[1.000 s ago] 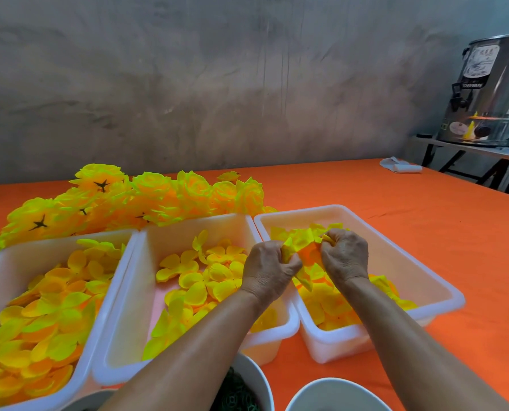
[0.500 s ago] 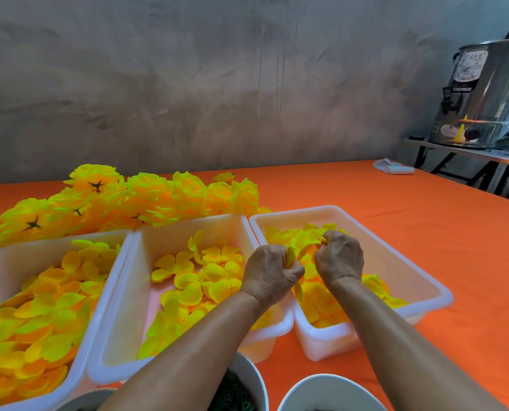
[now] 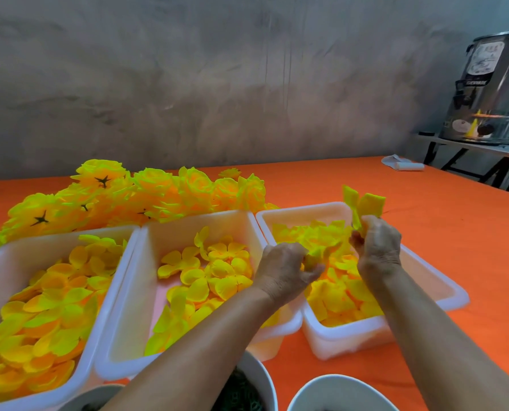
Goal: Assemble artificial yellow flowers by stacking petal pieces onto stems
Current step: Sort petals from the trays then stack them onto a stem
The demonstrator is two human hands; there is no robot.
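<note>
- Right hand [image 3: 376,247]: fingers pinched on petal piece [image 3: 364,207], lifted above right tray [image 3: 442,295].
- Left hand [image 3: 285,269]: fingers curled on petals [image 3: 314,258]; extra layers may cling, risking a double stack.

Cloth petals, plastic tubs, steel urn

Matt yellow fabric petal pieces [image 3: 333,295] fill smooth white plastic tubs [image 3: 362,336]; the cylindrical steel urn [image 3: 496,93] looks glossy.

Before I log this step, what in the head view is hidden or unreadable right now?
- Stem: none visible; the left hand curls over whatever it holds.
- Petal piece base: covered by the right hand fingers.
- Bowls: contents cut off by the bottom edge.
- Metal urn label: too small and blurred.
</note>
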